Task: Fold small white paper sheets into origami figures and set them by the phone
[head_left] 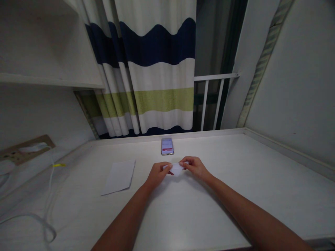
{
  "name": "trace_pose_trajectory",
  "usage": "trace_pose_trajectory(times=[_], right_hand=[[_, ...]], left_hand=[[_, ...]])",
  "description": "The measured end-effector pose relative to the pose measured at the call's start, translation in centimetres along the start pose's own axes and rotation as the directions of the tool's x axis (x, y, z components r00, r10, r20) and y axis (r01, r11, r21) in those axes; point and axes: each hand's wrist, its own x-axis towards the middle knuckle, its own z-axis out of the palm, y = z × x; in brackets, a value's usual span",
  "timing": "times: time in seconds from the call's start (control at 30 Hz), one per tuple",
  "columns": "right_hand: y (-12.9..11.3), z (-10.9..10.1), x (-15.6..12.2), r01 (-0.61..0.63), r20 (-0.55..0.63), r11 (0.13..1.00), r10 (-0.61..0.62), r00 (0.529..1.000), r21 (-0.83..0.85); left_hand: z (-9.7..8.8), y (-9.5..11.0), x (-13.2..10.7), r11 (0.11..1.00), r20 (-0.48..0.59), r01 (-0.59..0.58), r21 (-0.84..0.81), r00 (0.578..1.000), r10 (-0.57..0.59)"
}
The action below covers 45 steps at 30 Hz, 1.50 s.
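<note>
Between my two hands is a small folded piece of white paper (177, 168), wide along its top and narrowing toward me. My left hand (158, 172) pinches its left end between thumb and fingers. At the opposite end, my right hand (195, 167) grips the paper the same way. Both hands are just above the white desk, and my fingers hide the ends of the paper. Just beyond them lies a phone (167, 146) with its screen lit. A stack of white paper sheets (119, 177) rests on the desk to the left of my left hand.
The white desk (180, 216) runs back to a raised ledge below a striped curtain (162, 76) and a white railing (217, 77). On the left are a power strip (26, 150) and a loose white cable (49, 195) with a yellow tie (59, 165). A wall borders the right side.
</note>
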Motion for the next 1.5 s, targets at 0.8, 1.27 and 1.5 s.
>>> trace_pose_trajectory(times=[0.8, 1.27, 1.5], right_hand=[[0.2, -0.8, 0.5, -0.010, -0.072, 0.985, 0.022, 0.997, 0.172], [-0.9, -0.7, 0.1, 0.000, -0.178, 1.000, -0.002, 0.984, -0.007], [-1.4, -0.1, -0.3, 0.078, -0.033, 0.993, -0.076, 0.997, 0.090]], left_hand=[[-0.6, 0.6, 0.2, 0.891, -0.043, 0.171, -0.420, 0.977, -0.207], [-0.4, 1.4, 0.0, 0.935, 0.017, 0.162, -0.314, 0.986, -0.165], [0.1, 1.5, -0.2, 0.929, 0.134, 0.242, -0.279, 0.968, -0.212]])
